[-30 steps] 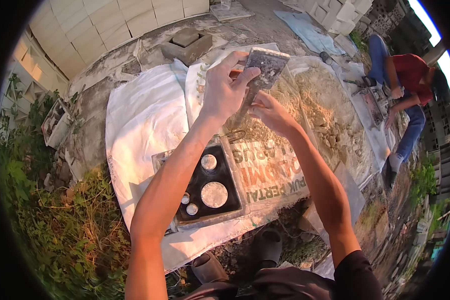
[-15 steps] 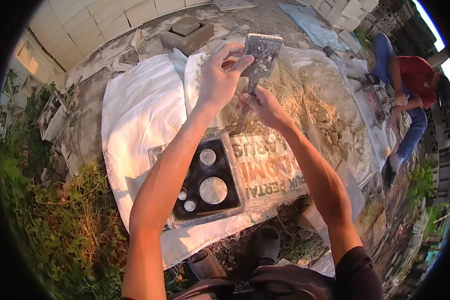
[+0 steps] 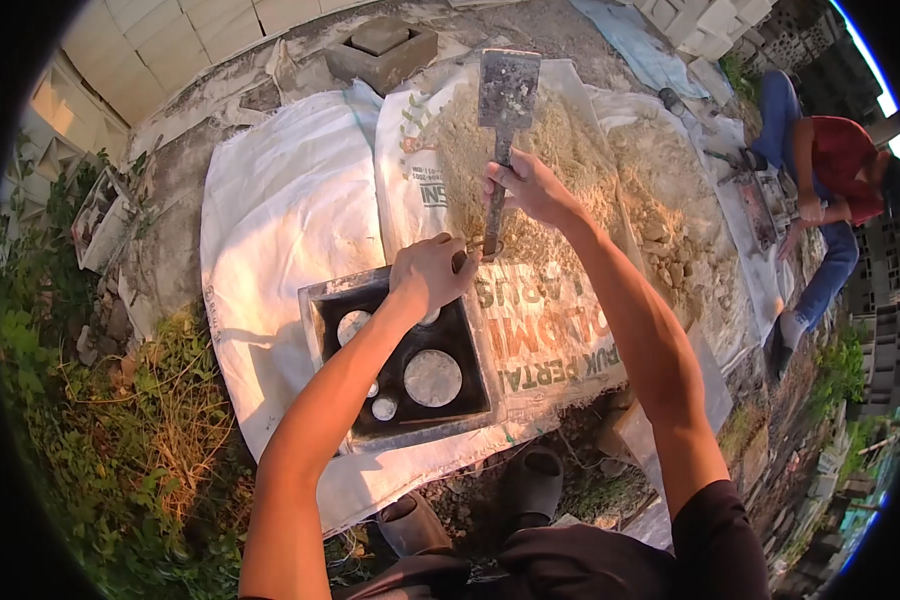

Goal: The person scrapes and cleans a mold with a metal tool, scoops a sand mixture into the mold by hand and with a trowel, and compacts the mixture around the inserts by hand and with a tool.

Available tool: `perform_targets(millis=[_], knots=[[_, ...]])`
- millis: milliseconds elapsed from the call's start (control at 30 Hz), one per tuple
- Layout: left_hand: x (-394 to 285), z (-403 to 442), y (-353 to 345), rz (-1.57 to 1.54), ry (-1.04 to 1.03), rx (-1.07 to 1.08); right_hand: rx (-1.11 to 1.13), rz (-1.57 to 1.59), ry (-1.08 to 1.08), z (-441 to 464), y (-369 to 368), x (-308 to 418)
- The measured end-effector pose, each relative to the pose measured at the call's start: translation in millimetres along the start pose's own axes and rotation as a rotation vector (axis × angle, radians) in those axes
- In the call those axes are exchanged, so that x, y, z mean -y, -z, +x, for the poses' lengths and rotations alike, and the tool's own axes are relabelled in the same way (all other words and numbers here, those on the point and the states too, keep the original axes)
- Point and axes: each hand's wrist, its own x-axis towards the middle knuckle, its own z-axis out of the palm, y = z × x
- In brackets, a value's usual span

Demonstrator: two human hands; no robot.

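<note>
Trowel (image 3: 509,92) in right hand (image 3: 532,188), left hand (image 3: 428,272) half-hiding disc (image 3: 431,318)

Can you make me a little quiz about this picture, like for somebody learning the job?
1. Which hand holds the flat-bladed tool?
2. True or false: the round pale shapes in the dark box come in different sizes.
3. Fill in the colour: the co-worker on the right side of the picture wears a ____ shirt.

Key: 1. The right hand. 2. True. 3. Red.
</note>
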Motion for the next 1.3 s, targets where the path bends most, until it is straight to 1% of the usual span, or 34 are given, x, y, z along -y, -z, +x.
perform_targets(millis=[33,67,133,167,233,367,433,467,533,567,633,667,733,867,967,1033,1067,1100,1167,1200,1267,1300], knots=[[0,-1,-1,-0.013,-0.023,-0.064,-0.023,-0.049,-0.018,5,-2,-1],[1,-1,-4,-0.012,-0.025,-0.059,-0.026,-0.046,-0.02,14,-3,-7],[5,-3,-8,0.024,-0.081,-0.179,-0.086,0.204,0.005,36,-4,-32],[6,-3,-9,0.027,-0.082,-0.178,-0.087,0.207,0.006,43,-4,-40],[6,-1,-7,0.034,-0.062,-0.16,-0.148,0.194,-0.067,52,-6,-45],[6,3,-7,0.05,-0.045,-0.147,-0.158,0.241,-0.114,64,-10,-56],[7,4,-8,0.002,-0.039,-0.12,-0.257,0.087,-0.052,68,-14,-55],[6,4,-7,-0.002,-0.036,-0.114,-0.257,0.088,-0.06,69,-15,-53],[1,3,-2,-0.005,-0.03,-0.116,-0.332,-0.294,-0.112,69,-16,-51],[2,5,-3,-0.005,-0.034,-0.11,-0.338,-0.292,-0.117,73,-16,-55],[3,7,-4,0.029,-0.039,-0.083,-0.361,-0.443,-0.136,90,-11,-75],[4,6,-5,0.031,-0.037,-0.082,-0.36,-0.44,-0.136,97,-10,-82],[7,4,-5,0.004,-0.048,-0.094,-0.303,-0.395,-0.191,102,-13,-83],[8,7,-8,-0.029,-0.055,-0.113,-0.283,-0.395,-0.22,99,-14,-79],[7,5,-6,-0.034,-0.061,-0.113,-0.257,-0.382,-0.272,109,-11,-90],[7,2,-6,-0.03,-0.064,-0.145,-0.195,-0.356,-0.372,122,-8,-114],[8,2,-7,-0.024,-0.063,-0.142,-0.195,-0.349,-0.371,130,-5,-128],[10,4,-8,-0.024,-0.065,-0.148,-0.1,-0.528,-0.222,146,4,-159],[14,5,-12,-0.033,-0.09,-0.177,-0.001,-0.698,-0.079,150,2,-167],[14,4,-12,-0.039,-0.085,-0.172,0.032,-0.826,-0.149,142,-2,-146],[11,4,-10,-0.05,-0.064,-0.161,0.07,-0.96,-0.225,138,-12,-135],[9,4,-10,-0.05,-0.068,-0.168,0.314,-1.275,-0.179,144,-16,-132]])
